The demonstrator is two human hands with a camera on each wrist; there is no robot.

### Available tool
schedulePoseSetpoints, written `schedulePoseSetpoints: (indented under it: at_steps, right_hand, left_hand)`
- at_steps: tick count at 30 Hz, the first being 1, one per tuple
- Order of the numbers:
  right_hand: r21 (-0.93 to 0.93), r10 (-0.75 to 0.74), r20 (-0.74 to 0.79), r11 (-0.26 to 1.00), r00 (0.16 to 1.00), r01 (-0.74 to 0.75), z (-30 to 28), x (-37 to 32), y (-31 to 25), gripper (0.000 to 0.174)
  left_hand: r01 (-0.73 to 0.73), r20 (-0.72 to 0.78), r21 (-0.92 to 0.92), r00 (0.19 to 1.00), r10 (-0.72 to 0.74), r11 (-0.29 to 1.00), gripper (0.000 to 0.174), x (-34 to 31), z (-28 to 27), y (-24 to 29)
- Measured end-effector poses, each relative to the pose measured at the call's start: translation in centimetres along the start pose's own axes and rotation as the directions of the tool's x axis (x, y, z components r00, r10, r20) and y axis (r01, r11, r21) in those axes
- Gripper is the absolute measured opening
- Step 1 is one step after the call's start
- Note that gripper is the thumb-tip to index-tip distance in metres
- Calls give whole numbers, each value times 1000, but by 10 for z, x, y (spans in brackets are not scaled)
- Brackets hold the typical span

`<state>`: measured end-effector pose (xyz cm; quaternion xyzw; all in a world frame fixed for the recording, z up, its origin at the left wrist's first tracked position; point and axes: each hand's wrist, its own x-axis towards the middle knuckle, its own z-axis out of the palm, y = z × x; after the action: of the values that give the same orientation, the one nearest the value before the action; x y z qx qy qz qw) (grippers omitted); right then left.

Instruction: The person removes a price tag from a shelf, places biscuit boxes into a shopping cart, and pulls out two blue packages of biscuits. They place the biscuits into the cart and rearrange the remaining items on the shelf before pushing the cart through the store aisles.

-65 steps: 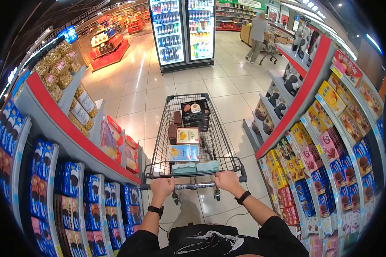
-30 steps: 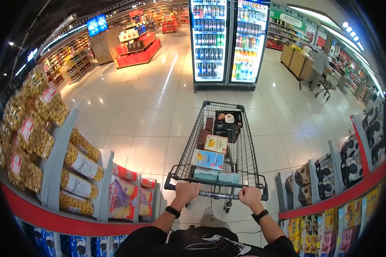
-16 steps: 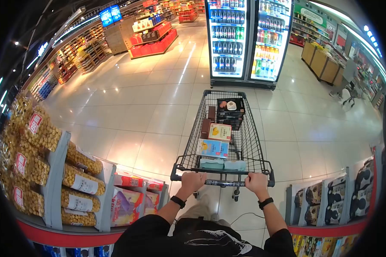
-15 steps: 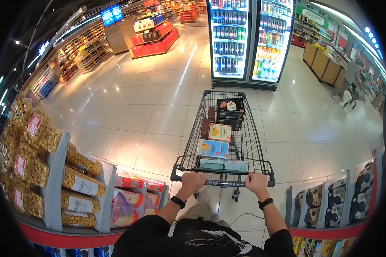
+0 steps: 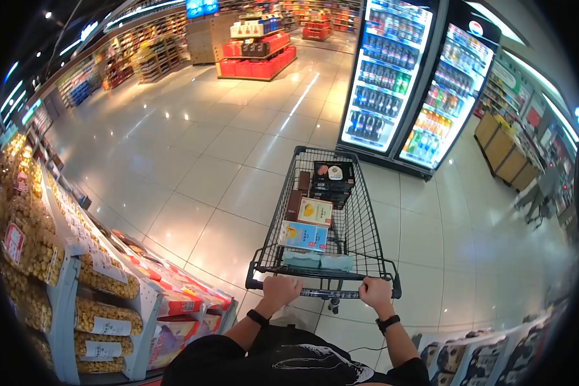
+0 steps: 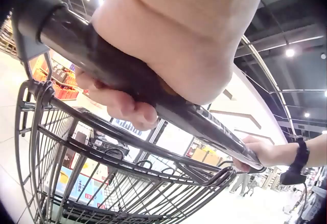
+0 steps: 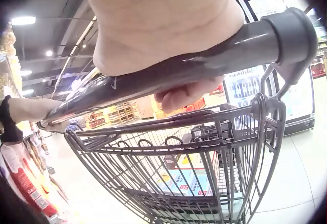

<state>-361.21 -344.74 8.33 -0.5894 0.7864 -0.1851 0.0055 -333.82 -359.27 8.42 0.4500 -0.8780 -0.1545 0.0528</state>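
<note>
1 cart [image 5: 365, 215], mid-scene on pale floor tiles [image 5: 199, 174]; 2 hands on its 1 handle [image 5: 331, 294]. Left hand [image 5: 281, 291] grips the left part, fingers curled round it and pressed together, tips showing underneath in the left wrist view. Right hand [image 5: 375, 293] grips the right part, fingers curled round too; right wrist view shows some tips, rest hidden by the handle. 1 black band [image 5: 257, 318] per wrist.

Cart load, far to near: black boxes [image 5: 332, 177], stacked, count unclear; 2 brown boxes [image 5: 294, 204] on the left, 1 beyond the other; 1 cream box [image 5: 315, 212] right of the nearer brown one; blue cartons [image 5: 298, 235], 1 or 2, can't separate; 2 pale teal packs [image 5: 302, 260], side by side at the near end.

Around: 1 drinks cooler [image 5: 383, 74], 2 lit doors, far side, right of the cart. 2 red displays [image 5: 254, 67] farther left. Near left, golden snack packs [image 5: 109, 315], at least 3 white-labelled. Far right, 1 wooden counter [image 5: 508, 151] and 1 blurred person [image 5: 545, 185].
</note>
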Motion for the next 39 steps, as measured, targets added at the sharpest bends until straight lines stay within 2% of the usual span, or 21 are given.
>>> schedulePoseSetpoints:
  at_steps: [2, 8, 9, 11, 15, 19, 20, 25, 29, 35, 39]
  right_hand:
    - [11, -6, 25, 1000, 1000, 6, 12, 29, -4, 16]
    - [29, -84, 88, 996, 993, 82, 46, 130, -17, 17]
    - [27, -61, 151, 998, 987, 58, 51, 147, -22, 17]
    - [26, -128, 107, 992, 986, 126, 62, 180, -33, 18]
    - [25, -168, 112, 986, 979, 166, 87, 241, -53, 16]
    - [38, -250, 51, 968, 967, 249, 111, 304, -73, 16]
    - [90, -267, 30, 961, 963, 263, 119, 320, -77, 17]
    - [153, -346, 41, 929, 937, 336, 147, 407, -99, 17]
    - [177, -396, 79, 909, 915, 378, 170, 472, -121, 17]
    - [259, -480, 45, 853, 876, 454, 209, 569, -153, 17]
    - [271, -518, 85, 834, 851, 481, 229, 635, -173, 16]
  left_hand:
    - [17, 53, -28, 998, -16, 999, 58, 21, -5, -16]
    - [61, 2, -53, 998, -61, 997, 60, 88, -22, -66]
    - [75, 8, -39, 997, -75, 996, 61, 100, -21, -77]
    - [123, -20, -24, 992, -123, 992, 60, 121, -24, -96]
    - [189, -12, 5, 982, -189, 982, 58, 163, -38, -132]
    - [234, -87, -1, 969, -233, 972, 57, 202, -49, -169]
    - [262, -65, 15, 963, -261, 965, 56, 213, -54, -178]
    - [379, -37, 58, 925, -377, 924, 56, 267, -67, -221]
    - [405, -59, 68, 914, -402, 912, 55, 305, -76, -261]
    - [497, -62, 109, 868, -493, 861, 56, 361, -98, -308]
    - [533, -149, 119, 844, -516, 838, 52, 396, -106, -339]
